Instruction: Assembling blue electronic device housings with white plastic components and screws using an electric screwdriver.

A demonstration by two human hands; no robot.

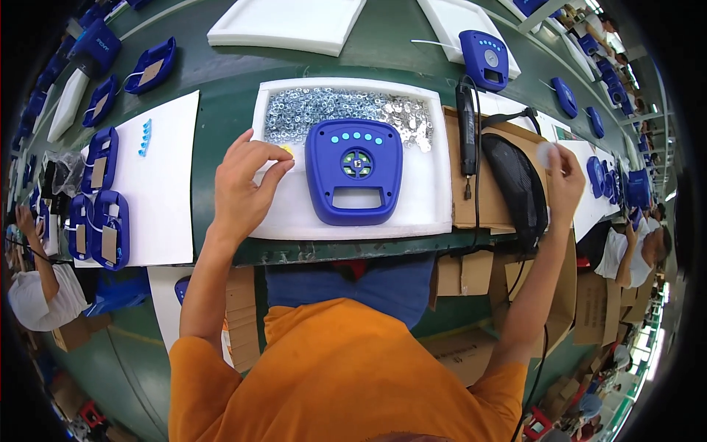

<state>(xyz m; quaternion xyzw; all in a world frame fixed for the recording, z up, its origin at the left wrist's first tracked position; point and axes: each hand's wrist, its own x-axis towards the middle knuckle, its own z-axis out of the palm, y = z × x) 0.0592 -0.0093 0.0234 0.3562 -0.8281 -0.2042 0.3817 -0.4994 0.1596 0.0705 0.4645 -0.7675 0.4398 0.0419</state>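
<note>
A blue plastic housing [317, 177] lies in front of me on a white foam tray [283, 219]. A row of light blue buttons runs along its far end, with a round opening showing a small green board and a rectangular cutout nearer me. My left hand [247, 180] is at the tray's left side, thumb and forefinger pinched by a small yellow piece [288, 149]. Out to the right, above the cardboard, my right hand [565, 180] pinches a small round pale disc [546, 154]. Washers [317, 110] and flat silver metal pieces [412, 118] fill the tray's far part.
A corded electric screwdriver [468, 132] and a black mesh pouch [515, 184] rest on cardboard right of the tray. Another blue housing [486, 60] lies beyond. Open blue shells [110, 228] and a light blue strip [145, 138] sit on the left. Other people work at both sides.
</note>
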